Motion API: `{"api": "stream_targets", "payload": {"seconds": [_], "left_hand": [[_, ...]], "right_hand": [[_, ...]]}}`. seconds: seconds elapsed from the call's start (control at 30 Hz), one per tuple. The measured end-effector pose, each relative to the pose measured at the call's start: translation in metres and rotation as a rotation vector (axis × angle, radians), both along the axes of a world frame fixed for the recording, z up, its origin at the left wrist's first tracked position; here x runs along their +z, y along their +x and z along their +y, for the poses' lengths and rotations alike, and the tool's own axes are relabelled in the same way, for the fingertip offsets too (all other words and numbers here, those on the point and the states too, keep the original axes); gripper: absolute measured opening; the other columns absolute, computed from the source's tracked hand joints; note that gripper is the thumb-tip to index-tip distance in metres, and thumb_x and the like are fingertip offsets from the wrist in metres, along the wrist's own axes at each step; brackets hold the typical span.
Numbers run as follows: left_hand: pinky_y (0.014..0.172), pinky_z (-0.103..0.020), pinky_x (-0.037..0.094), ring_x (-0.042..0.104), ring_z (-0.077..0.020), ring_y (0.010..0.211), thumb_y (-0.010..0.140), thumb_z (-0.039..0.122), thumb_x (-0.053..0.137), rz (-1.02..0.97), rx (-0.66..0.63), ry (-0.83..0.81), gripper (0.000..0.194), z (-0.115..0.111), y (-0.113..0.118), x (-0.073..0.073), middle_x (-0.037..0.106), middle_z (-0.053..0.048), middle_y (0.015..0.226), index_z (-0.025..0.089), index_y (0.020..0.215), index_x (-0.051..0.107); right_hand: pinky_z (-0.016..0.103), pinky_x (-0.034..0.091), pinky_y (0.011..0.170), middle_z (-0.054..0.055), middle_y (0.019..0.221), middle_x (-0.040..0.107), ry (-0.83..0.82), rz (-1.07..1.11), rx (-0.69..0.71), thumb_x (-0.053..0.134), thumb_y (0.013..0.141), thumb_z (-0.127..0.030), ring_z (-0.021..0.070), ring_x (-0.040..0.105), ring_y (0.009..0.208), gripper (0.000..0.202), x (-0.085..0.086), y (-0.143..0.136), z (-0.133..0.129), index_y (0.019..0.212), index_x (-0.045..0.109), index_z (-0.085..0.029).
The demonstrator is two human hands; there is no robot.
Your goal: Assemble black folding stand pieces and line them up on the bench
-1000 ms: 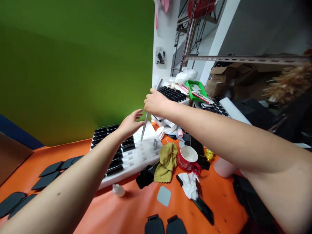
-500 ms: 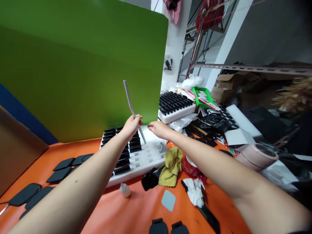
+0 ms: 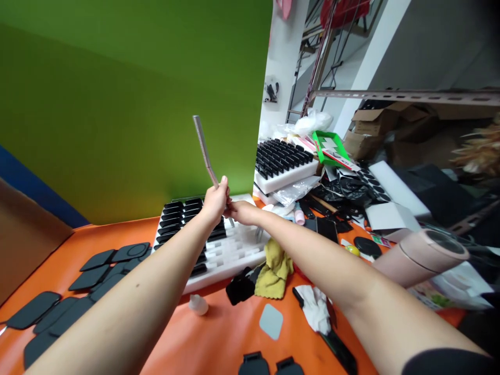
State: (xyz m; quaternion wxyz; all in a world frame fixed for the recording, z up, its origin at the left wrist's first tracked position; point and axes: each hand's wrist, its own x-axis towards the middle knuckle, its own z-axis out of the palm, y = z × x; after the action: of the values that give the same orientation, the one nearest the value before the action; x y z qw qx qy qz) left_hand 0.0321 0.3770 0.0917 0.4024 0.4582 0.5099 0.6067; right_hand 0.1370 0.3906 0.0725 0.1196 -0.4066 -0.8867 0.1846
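Note:
My left hand (image 3: 217,200) is closed around a bent metal rod (image 3: 203,143) with a ribbed upper part. The rod stands tilted over a white foam tray (image 3: 234,255). Just below and right of it, my right hand (image 3: 241,212) is closed with its fingertips against the left hand and the lower rod; what its fingers hold is hidden. Rows of black flat parts (image 3: 172,221) fill the tray's left side, while bare slots show on the right. A small clear cylinder-like piece (image 3: 259,234) stands at the tray's right.
A green panel (image 3: 136,104) rises behind the tray. Black pads (image 3: 89,278) lie at left. Near the front are a small white bottle (image 3: 198,304), a yellow cloth (image 3: 273,271) and a grey plate (image 3: 271,322). A pink cylinder (image 3: 422,255) and another loaded tray (image 3: 287,177) are at right.
My right hand has moved left and down to meet my left hand at the rod. The camera view has shifted slightly.

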Motion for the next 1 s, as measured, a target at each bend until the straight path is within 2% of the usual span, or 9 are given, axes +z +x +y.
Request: {"api": "stream_targets", "payload": {"seconds": [0.13,0.27,0.47,0.6,1.0], "left_hand": [[0.045,-0.021,0.040,0.046,-0.0059,0.045,0.084,0.042,0.046,0.033,0.040,0.035,0.032,0.000,0.004,-0.003,0.052,0.005,0.059,0.014,0.072,0.055],[0.045,-0.021,0.038,0.045,-0.0063,0.045,0.082,0.042,0.049,0.049,0.105,0.077,0.033,-0.005,0.006,-0.009,0.050,0.006,0.055,0.015,0.064,0.053],[0.041,-0.023,0.030,0.038,-0.0080,0.039,0.081,0.047,0.045,-0.029,0.224,0.144,0.041,-0.009,0.006,-0.011,0.034,0.008,0.043,0.020,0.050,0.038],[0.039,-0.023,0.029,0.032,-0.0081,0.036,0.079,0.049,0.041,-0.127,0.289,0.178,0.042,-0.009,0.003,-0.012,0.027,0.008,0.042,0.023,0.050,0.028],[0.035,-0.021,0.027,0.024,-0.0060,0.033,0.077,0.047,0.045,-0.332,0.295,0.185,0.039,-0.013,-0.003,-0.012,0.024,0.010,0.043,0.023,0.052,0.027]], "right_hand": [[0.026,0.042,0.067,0.009,0.094,0.067,0.049,-0.031,-0.017,0.040,0.087,-0.032,0.0205,0.060,0.080,0.031,-0.003,-0.003,0.002,0.095,0.063,-0.015],[0.026,0.041,0.065,0.012,0.093,0.067,0.075,-0.065,-0.034,0.037,0.087,-0.026,0.0219,0.059,0.079,0.031,-0.001,-0.008,0.004,0.091,0.064,-0.012],[0.027,0.042,0.067,0.009,0.094,0.067,0.100,-0.079,-0.057,0.036,0.088,-0.032,0.0214,0.060,0.080,0.033,0.005,-0.013,-0.001,0.100,0.062,-0.016],[0.027,0.042,0.071,0.008,0.098,0.067,0.102,-0.090,-0.086,0.037,0.088,-0.035,0.0209,0.061,0.085,0.032,0.007,-0.017,-0.005,0.104,0.060,-0.019],[0.032,0.044,0.072,0.011,0.099,0.066,0.106,-0.120,-0.119,0.040,0.085,-0.033,0.0248,0.061,0.089,0.030,0.007,-0.023,-0.013,0.100,0.061,-0.019]]}}
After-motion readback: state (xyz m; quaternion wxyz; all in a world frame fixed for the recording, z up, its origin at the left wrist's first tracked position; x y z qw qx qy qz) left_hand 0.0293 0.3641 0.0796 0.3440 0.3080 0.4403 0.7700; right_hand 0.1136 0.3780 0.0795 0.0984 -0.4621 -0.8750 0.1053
